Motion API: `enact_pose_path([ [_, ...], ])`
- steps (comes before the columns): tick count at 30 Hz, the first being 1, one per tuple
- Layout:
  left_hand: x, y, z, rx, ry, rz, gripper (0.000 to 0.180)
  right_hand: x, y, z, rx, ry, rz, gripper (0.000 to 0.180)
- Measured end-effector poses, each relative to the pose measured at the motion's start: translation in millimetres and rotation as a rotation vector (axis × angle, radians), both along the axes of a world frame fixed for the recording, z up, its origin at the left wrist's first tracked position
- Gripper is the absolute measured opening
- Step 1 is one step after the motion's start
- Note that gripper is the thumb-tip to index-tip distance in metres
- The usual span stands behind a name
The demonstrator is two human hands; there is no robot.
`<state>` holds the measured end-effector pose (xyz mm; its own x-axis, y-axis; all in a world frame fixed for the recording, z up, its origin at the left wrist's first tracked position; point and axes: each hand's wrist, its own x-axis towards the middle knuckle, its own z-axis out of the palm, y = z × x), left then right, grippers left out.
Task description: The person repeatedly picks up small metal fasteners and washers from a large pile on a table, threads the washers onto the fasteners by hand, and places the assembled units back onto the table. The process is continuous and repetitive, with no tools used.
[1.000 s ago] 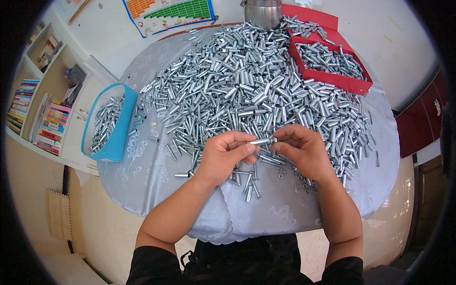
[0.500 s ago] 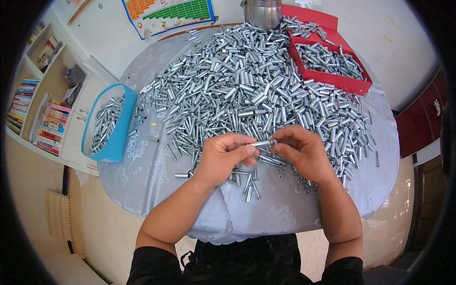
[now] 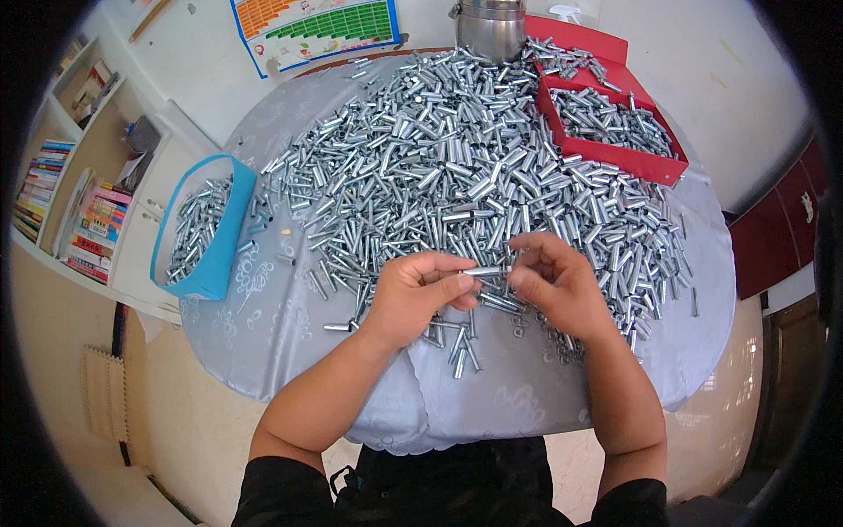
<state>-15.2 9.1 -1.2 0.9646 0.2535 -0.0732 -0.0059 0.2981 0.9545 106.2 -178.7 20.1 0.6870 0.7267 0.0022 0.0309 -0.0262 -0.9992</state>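
Between my two hands, over the near edge of a big heap of metal parts, is a silvery expansion bolt (image 3: 485,271), lying roughly level. My left hand (image 3: 409,297) pinches its left end between thumb and fingers. At the other end, the thumb and curled fingers of my right hand (image 3: 564,285) close around the tip, where a small nut or washer seems to sit; the fingers partly hide it. The heap of sleeves and bolts (image 3: 421,167) spreads beyond both hands. Small nuts and washers (image 3: 562,351) lie beneath my right hand, and a few loose bolts (image 3: 461,351) lie nearer me.
A blue box (image 3: 230,237) of metal parts stands on the left of the cloth-covered round table (image 3: 307,369). At the back right is a red box (image 3: 619,156) filled with similar parts, beside a steel pot (image 3: 490,31). A bookshelf (image 3: 97,167) stands left of the table.
My right thumb and fingers have shifted slightly at the bolt's right end. My left hand keeps its pinch, almost still. The whole view has moved very slightly.
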Motion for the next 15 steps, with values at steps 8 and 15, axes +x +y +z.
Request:
enact_pose_path([
  [8, -1, -1, 0, 0.002, 0.016, 0.003, 0.021, 11, -8, -2, -0.233, -0.081, 0.143, 0.030],
  [15, -1, 0, -2, 0.015, 0.011, 0.005, 0.021, 10, -6, -5, -0.219, -0.159, 0.179, 0.025],
])
